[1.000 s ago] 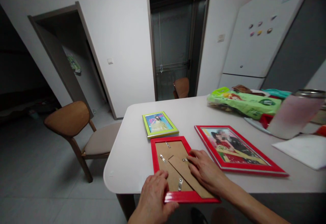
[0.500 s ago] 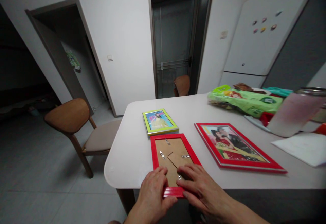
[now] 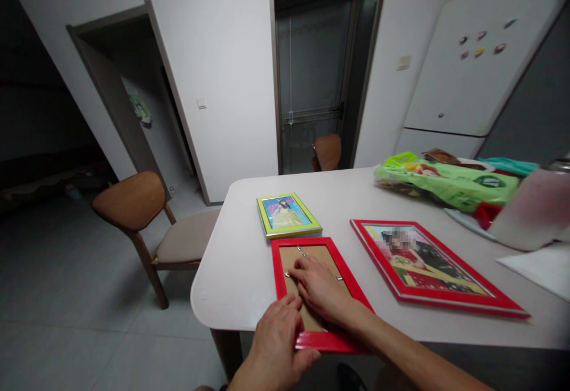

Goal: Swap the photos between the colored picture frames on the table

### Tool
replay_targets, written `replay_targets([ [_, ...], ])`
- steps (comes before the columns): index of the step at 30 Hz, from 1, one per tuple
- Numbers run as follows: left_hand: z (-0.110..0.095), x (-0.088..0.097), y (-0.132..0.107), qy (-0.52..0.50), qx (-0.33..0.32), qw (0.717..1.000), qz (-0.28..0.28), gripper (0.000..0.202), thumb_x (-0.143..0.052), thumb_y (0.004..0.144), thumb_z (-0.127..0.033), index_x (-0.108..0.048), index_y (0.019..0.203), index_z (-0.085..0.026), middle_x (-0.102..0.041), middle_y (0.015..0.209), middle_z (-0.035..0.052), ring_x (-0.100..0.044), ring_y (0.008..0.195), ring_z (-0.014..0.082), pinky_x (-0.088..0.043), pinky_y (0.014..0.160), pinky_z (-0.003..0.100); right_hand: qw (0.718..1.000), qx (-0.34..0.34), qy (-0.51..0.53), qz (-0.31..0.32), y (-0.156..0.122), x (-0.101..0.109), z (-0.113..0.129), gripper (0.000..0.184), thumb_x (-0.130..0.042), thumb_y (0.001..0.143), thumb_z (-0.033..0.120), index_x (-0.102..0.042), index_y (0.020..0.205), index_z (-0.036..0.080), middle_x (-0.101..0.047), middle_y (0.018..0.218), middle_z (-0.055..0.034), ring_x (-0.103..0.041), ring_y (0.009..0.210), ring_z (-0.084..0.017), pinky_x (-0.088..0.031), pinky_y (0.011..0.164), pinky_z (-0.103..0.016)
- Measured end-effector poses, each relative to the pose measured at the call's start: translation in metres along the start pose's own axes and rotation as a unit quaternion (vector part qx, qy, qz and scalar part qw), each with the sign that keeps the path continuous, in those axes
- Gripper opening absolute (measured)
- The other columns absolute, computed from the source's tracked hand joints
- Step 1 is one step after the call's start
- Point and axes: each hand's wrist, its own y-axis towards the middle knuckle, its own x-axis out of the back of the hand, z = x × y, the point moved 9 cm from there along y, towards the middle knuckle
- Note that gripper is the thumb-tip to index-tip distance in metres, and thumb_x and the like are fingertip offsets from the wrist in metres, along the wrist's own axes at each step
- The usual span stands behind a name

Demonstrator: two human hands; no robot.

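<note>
A red picture frame [image 3: 279,266] lies face down at the table's near edge, its brown cardboard back up. My left hand [image 3: 278,337] grips the frame's near left corner, thumb under the red rim and fingers curled on top. My right hand [image 3: 317,287] lies flat on the cardboard back, fingers stretched toward the small metal clips near the frame's middle left. A small green frame [image 3: 287,214] with a colourful photo lies just beyond it. A larger red frame [image 3: 434,263] with a photo lies face up to the right.
The white table [image 3: 236,260] has a rounded near-left corner. Green snack bags [image 3: 445,180], a pink-white cup [image 3: 532,210] and white paper [image 3: 541,266] sit at the right. A wooden chair [image 3: 146,219] stands left of the table. A white fridge [image 3: 463,70] and a dark doorway [image 3: 316,76] are behind.
My right hand slid from the frame's near edge forward onto the cardboard back, toward the clips on the left. My left hand kept its hold on the near corner. The view shifted slightly.
</note>
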Motion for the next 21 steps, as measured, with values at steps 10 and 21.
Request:
replay_targets([
  [10, 0.003, 0.000, 0.001, 0.006, -0.004, 1.000, -0.011, 0.035, -0.067, 0.056, -0.024, -0.054, 0.088, -0.015, -0.048, 0.119, 0.0085, -0.038, 0.112, 0.0220, -0.030, 0.096, 0.035, 0.995, 0.073, -0.056, 0.044, -0.008, -0.017, 0.011, 0.028, -0.037, 0.079, 0.019, -0.052, 0.103, 0.020, -0.051, 0.101, -0.0088, -0.042, 0.094, -0.021, -0.030, 0.079, -0.034],
  [21, 0.005, -0.010, -0.003, 0.025, -0.001, 1.000, 0.014, 0.038, -0.069, 0.053, -0.026, -0.055, 0.087, -0.015, -0.046, 0.121, 0.0107, -0.037, 0.114, 0.0242, -0.031, 0.096, 0.038, 0.986, -0.154, 0.013, -0.063, 0.032, 0.004, -0.072, 0.021, -0.042, 0.076, 0.027, -0.060, 0.075, 0.016, -0.060, 0.079, -0.0061, -0.053, 0.073, -0.014, -0.034, 0.061, -0.023],
])
